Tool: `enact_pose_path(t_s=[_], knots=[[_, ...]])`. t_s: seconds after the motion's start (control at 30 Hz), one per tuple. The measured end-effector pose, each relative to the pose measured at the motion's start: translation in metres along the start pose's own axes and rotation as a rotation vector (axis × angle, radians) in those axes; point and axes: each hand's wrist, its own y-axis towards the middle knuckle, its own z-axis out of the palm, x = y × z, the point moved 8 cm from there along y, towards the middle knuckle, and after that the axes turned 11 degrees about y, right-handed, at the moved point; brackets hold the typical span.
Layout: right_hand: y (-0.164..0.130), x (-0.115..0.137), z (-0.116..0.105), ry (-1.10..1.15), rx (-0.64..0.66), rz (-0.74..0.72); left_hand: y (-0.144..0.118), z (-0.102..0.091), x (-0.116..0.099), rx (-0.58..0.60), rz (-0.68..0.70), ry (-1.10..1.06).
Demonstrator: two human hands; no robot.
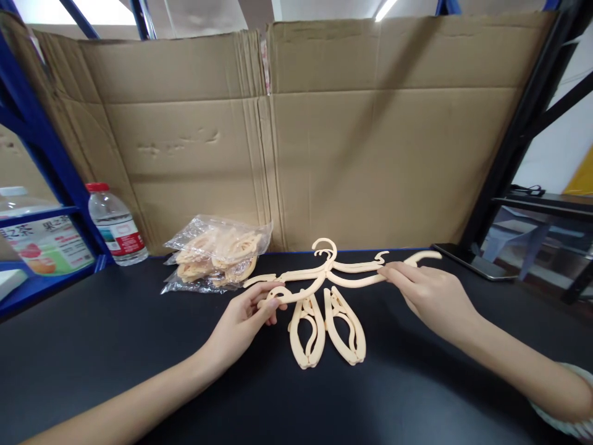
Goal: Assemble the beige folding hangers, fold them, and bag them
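Note:
A cream plastic folding hanger is spread open between my two hands, its hook pointing up. My left hand is closed around the hanger's left end, thumb on top. At the other side, my right hand pinches the right arm, and the tip sticks out past the fingers. Just behind it lies another unfolded hanger, partly covered by the held one. Two folded hangers, one on the left and one on the right, rest side by side on the black table nearer to me.
A clear plastic bag of folded hangers lies at the back left. Beside it stands a red-capped water bottle. Cardboard sheets wall off the back. A dark flat device lies at the back right, near the rack post.

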Motion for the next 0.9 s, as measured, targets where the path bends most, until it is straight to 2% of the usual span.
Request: enact_pose_path(t_s=[0.1,0.17,0.33,0.47,0.6,0.73,0.9], knots=[[0.001,0.0,-0.001,0.037,-0.011,0.019,0.0,0.0,0.001,-0.004,-0.01,-0.013],[0.001,-0.002,-0.001,0.142,-0.021,0.061,0.0,0.0,0.002,0.003,-0.009,-0.043],[0.001,-0.013,0.006,0.628,-0.074,0.246,0.0,0.002,0.001,0.033,-0.004,-0.12],[-0.001,-0.025,0.026,1.053,0.007,0.488,-0.001,0.002,-0.002,0.019,-0.021,-0.131],[-0.004,-0.034,0.038,1.322,0.032,0.605,-0.003,-0.003,-0.005,-0.058,-0.033,-0.116],[-0.009,-0.034,0.047,1.593,-0.023,0.743,-0.008,-0.001,-0.011,-0.092,-0.035,-0.155],[-0.01,-0.022,0.043,1.812,-0.198,0.876,-0.019,0.013,-0.019,-0.019,-0.049,-0.281]])
